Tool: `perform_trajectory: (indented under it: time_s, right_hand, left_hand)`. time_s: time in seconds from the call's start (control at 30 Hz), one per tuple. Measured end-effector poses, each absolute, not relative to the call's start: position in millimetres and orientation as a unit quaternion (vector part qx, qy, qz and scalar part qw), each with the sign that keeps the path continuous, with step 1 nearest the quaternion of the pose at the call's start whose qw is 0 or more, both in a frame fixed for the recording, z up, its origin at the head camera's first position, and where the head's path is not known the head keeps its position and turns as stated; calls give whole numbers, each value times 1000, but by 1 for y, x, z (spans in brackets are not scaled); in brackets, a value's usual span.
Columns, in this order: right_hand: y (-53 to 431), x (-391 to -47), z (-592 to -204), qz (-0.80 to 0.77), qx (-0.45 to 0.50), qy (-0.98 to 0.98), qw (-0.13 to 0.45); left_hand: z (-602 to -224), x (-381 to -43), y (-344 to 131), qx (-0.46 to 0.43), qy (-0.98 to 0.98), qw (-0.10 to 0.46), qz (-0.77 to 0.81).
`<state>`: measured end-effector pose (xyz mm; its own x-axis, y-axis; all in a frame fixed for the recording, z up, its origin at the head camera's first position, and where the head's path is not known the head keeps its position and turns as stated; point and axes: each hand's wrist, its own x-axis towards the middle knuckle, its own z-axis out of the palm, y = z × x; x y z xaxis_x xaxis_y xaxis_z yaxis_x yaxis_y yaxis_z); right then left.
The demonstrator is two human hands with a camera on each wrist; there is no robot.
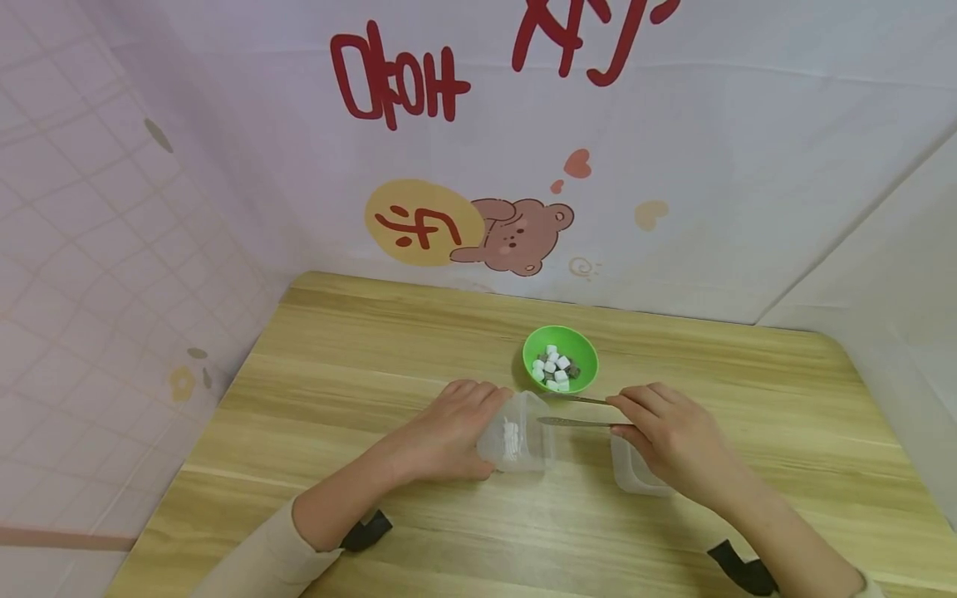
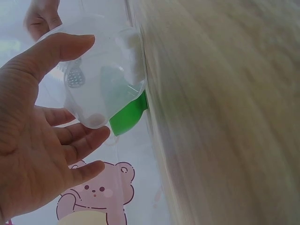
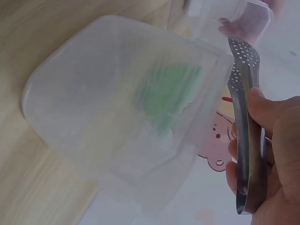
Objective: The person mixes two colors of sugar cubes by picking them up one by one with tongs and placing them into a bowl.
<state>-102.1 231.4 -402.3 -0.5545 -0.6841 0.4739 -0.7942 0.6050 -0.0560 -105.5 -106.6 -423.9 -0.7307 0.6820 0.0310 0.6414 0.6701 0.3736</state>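
Observation:
My left hand [image 1: 456,432] grips a clear plastic container [image 1: 532,455] with small white pieces [image 1: 511,440] inside. In the left wrist view the thumb and fingertips lie on the container's walls. Metal tongs [image 3: 251,140] with perforated ends are in my right hand [image 1: 676,440], their arms spread apart. One tong tip is over the container's opening, the other near the rim of a green bowl [image 1: 586,353]. White and grey-brown cubes [image 1: 557,367] lie in that bowl. Nothing shows between the tong tips.
A second clear container [image 1: 634,472] stands under my right hand, partly hidden by it; its wall fills much of the right wrist view. All rests on a wood-grain table [image 1: 359,349]. Behind rises a white printed cloth [image 1: 673,124], with more cloth at both sides.

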Motion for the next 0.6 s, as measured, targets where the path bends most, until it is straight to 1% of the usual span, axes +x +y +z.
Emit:
perform_trajectory:
  time_s: [0.3, 0.5, 0.6]
  right_hand:
    - [232, -100, -403, 131, 422, -874, 201]
    - [226, -102, -407, 128, 442, -862, 215]
    - [221, -104, -408, 112, 448, -862, 210]
  left_hand:
    - [-422, -105, -106, 361, 914, 60, 177]
    - [-421, -104, -106, 360, 914, 62, 176]
    - [-421, -104, -106, 360, 914, 63, 177]
